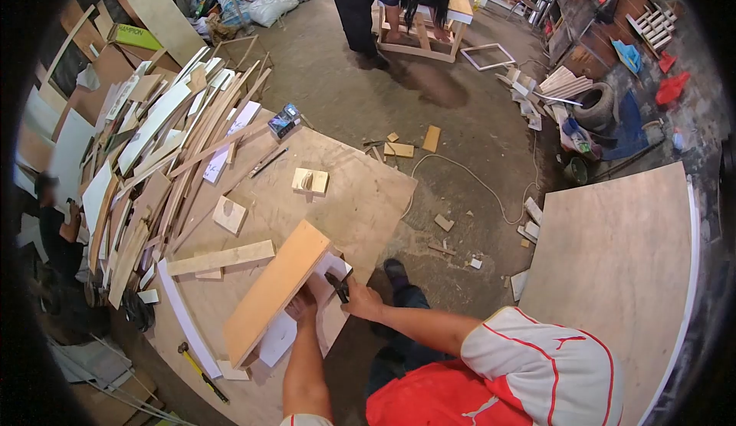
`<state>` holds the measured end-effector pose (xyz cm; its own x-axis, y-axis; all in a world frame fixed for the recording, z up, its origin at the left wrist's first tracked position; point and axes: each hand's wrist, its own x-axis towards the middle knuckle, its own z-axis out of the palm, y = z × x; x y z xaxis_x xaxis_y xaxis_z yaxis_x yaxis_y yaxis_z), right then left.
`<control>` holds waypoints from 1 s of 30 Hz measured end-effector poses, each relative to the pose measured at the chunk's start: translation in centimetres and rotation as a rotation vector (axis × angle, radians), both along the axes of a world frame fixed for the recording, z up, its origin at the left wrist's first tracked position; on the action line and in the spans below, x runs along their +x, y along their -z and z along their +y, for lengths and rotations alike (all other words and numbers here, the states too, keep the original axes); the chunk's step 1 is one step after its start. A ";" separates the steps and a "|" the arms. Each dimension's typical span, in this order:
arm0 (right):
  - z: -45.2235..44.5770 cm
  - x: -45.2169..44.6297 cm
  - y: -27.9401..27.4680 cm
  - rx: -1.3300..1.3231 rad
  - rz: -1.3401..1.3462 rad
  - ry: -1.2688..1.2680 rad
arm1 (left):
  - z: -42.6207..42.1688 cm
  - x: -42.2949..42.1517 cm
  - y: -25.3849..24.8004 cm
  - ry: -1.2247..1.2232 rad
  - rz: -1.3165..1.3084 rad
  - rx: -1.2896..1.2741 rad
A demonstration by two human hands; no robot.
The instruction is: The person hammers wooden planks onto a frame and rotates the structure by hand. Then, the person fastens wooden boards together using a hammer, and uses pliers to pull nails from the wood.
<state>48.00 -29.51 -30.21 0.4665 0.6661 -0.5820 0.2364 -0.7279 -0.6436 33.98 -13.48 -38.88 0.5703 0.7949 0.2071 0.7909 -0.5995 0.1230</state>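
Observation:
A wooden box-like piece (280,292) with an orange-brown face and white inner panels stands tilted on the plywood tabletop in front of me. My left hand (305,303) reaches into its open side; the fingers are mostly hidden by shadow and the panels. My right hand (363,301) is closed around a black hand tool (337,286) at the right end of the piece. The tool's exact kind is unclear.
A hammer (201,370), a wood strip (221,259) and small blocks (310,181) lie on the plywood (360,184). Stacked offcuts (165,150) crowd the left. A plywood sheet (606,250) stands right. Another person (387,4) bends over a wooden frame (422,50) ahead.

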 end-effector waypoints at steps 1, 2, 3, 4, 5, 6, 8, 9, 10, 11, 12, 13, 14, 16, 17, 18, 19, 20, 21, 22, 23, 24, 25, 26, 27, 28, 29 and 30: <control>0.1 0.2 -0.1 0.001 0.012 -0.006 | 0.3 0.2 0.3 0.011 -0.024 0.036; 0.1 0.4 -0.3 0.001 0.022 -0.011 | 0.4 0.3 0.8 0.022 -0.049 0.071; 0.2 0.6 -0.6 -0.013 0.024 -0.021 | 0.5 0.6 0.6 0.031 -0.073 0.105; 0.3 0.7 -1.1 -0.026 0.026 -0.031 | 0.4 0.8 0.5 -0.020 -0.022 0.028; 0.4 0.8 -1.3 -0.038 0.030 -0.041 | 0.1 1.0 0.1 -0.071 0.031 -0.048; 0.5 0.9 -1.0 -0.022 0.038 -0.040 | 0.0 1.1 -0.2 -0.122 0.085 -0.124; 0.3 0.8 0.0 0.011 0.054 -0.035 | 1.3 -2.1 8.2 -0.058 0.139 -0.043; 0.2 0.7 0.0 0.005 0.044 -0.045 | 1.8 -3.5 11.1 -0.027 0.165 -0.002; 0.0 0.6 -0.3 -0.001 0.033 -0.057 | 1.7 -3.7 10.9 -0.012 0.195 0.007; 0.6 1.1 -0.5 -0.003 0.021 -0.068 | 2.0 -3.4 10.6 0.002 0.224 0.019; 0.7 1.3 -0.5 -0.012 0.033 -0.076 | 1.5 -3.3 9.9 0.016 0.252 0.027; 0.7 1.4 -0.5 -0.021 0.044 -0.083 | 1.2 -1.1 5.3 -0.194 0.343 -0.416; 0.7 1.5 -0.4 -0.029 0.055 -0.088 | 1.6 -2.4 8.9 -0.131 0.341 -0.301; 0.9 1.5 -0.2 -0.037 0.062 -0.087 | 2.1 -5.9 16.6 0.000 0.336 -0.071; 0.9 1.6 -0.4 -0.047 0.065 -0.095 | 2.0 -5.2 14.5 -0.014 0.318 -0.177; 1.0 1.6 -0.7 -0.056 0.067 -0.105 | 1.4 -3.8 10.7 -0.029 0.299 -0.282; 1.1 1.7 -1.0 -0.070 0.067 -0.108 | 0.9 -2.1 7.0 -0.044 0.279 -0.388; 1.1 1.7 -1.2 -0.085 0.066 -0.113 | 0.9 -1.4 5.9 -0.074 0.243 -0.376; 1.2 1.7 -1.4 -0.100 0.065 -0.119 | 0.9 -0.9 5.2 -0.103 0.206 -0.365; 1.2 1.6 -1.5 -0.099 0.051 -0.116 | 0.9 -0.6 4.8 -0.132 0.169 -0.354; 1.2 1.5 -1.4 -0.098 0.038 -0.113 | 1.0 -0.6 4.6 -0.126 0.141 -0.343; 1.2 1.3 -1.4 -0.099 0.024 -0.110 | 0.9 -0.6 4.2 -0.120 0.112 -0.334; 1.2 1.1 -1.5 -0.090 0.003 -0.090 | 0.8 -0.4 3.7 -0.114 0.083 -0.325; 1.1 0.7 -1.5 -0.083 -0.018 -0.071 | 0.7 -0.1 3.3 -0.145 0.104 -0.395; 1.0 0.3 -1.4 -0.076 -0.037 -0.053 | 0.7 0.7 1.6 -0.177 0.127 -0.465; 0.8 -0.1 -1.0 -0.074 -0.051 -0.043 | 0.7 1.2 0.4 -0.210 0.151 -0.534; 0.7 -0.5 -0.3 -0.070 -0.064 -0.032 | 0.9 1.5 -0.1 -0.214 0.135 -0.549; 0.7 -0.8 0.0 -0.066 -0.078 -0.022 | 1.0 1.7 -0.5 -0.218 0.118 -0.564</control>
